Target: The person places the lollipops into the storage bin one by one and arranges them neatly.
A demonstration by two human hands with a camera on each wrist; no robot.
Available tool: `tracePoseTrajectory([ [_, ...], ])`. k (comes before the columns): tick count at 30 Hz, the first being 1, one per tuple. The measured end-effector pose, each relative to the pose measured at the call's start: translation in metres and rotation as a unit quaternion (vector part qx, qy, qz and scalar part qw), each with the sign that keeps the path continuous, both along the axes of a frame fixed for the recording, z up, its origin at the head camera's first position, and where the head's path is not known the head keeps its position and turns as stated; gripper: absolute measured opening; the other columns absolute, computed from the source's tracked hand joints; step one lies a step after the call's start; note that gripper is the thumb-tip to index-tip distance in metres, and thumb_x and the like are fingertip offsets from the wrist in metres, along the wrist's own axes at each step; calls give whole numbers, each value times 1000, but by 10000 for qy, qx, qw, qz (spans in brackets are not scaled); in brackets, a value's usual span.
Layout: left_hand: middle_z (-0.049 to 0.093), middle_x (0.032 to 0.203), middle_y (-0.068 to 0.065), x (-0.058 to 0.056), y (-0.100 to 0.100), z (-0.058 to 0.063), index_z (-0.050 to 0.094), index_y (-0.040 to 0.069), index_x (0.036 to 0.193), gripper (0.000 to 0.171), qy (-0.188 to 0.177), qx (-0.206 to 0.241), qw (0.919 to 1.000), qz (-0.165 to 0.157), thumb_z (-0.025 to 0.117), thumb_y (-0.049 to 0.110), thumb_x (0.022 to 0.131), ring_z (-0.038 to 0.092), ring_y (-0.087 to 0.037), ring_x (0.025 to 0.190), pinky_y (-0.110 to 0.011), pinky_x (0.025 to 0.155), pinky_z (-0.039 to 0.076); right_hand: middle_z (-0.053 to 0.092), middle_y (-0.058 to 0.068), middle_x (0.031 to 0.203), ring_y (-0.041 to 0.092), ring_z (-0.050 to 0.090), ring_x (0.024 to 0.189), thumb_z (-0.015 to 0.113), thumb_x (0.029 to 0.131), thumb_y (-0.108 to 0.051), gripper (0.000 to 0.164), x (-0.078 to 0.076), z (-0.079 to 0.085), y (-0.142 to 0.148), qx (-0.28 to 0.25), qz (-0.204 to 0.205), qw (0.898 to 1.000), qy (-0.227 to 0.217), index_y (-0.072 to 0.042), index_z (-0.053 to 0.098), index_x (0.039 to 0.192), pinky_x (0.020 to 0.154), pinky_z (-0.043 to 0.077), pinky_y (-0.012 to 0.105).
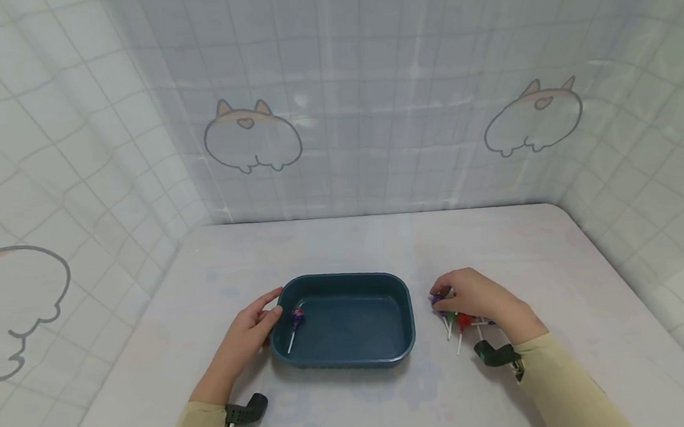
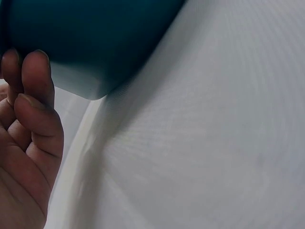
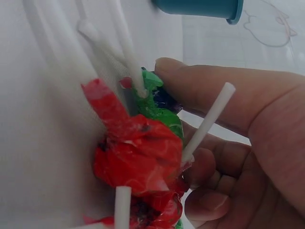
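A dark teal rectangular tray (image 1: 344,362) sits on the table, with one purple-and-red wrapped lollipop (image 1: 298,316) lying inside near its left end. My left hand (image 1: 248,328) holds the tray's left side, thumb at the rim; its fingers (image 2: 40,114) show bent against the outer wall in the left wrist view. Right of the tray, my right hand (image 1: 471,294) pinches a purple-wrapped lollipop (image 3: 167,99) between thumb and fingers. Beside it lie a green lollipop (image 3: 155,107) and a red lollipop (image 3: 138,152), close under the hand. The palm partly hides the pile.
More white lollipop sticks (image 1: 480,324) poke out under my right wrist. The pale table (image 1: 346,414) ends at a tile-patterned curtain (image 1: 369,104) behind, with similar sheets on both sides. A black camera mount (image 1: 245,410) is strapped on each wrist.
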State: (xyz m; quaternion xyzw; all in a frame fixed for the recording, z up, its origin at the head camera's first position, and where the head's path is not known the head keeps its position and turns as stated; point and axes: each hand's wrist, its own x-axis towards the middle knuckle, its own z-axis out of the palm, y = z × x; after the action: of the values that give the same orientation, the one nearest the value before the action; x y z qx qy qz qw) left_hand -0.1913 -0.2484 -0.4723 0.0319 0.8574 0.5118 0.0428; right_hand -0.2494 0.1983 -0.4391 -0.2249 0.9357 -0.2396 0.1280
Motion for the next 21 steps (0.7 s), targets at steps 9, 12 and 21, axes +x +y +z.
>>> tracePoseTrajectory([
  [9, 55, 69, -9, -2, -1, 1, 46, 18, 148, 51, -66, 78, 9999, -71, 56, 37, 102, 50, -27, 59, -31, 51, 42, 68, -3, 102, 15, 57, 81, 74, 91, -26, 32, -3, 7, -3, -252, -227, 9988, 360, -13, 71, 120, 73, 51, 36],
  [12, 55, 69, -9, -2, 0, 2, 45, 16, 149, 50, -102, 55, 9999, -64, 55, 33, 103, 51, -31, 60, -31, 51, 42, 67, -2, 108, 17, 57, 84, 72, 93, -26, 34, -3, 10, -2, -593, -270, 9963, 563, -15, 70, 124, 71, 51, 33],
  [21, 55, 68, -9, -1, 0, 0, 46, 17, 148, 50, -148, 104, 9998, -50, 56, 34, 102, 50, -27, 58, -30, 51, 43, 65, 1, 115, 22, 67, 101, 72, 93, -26, 31, -1, 13, 0, -1389, -585, 9853, 808, -15, 71, 122, 80, 55, 37],
])
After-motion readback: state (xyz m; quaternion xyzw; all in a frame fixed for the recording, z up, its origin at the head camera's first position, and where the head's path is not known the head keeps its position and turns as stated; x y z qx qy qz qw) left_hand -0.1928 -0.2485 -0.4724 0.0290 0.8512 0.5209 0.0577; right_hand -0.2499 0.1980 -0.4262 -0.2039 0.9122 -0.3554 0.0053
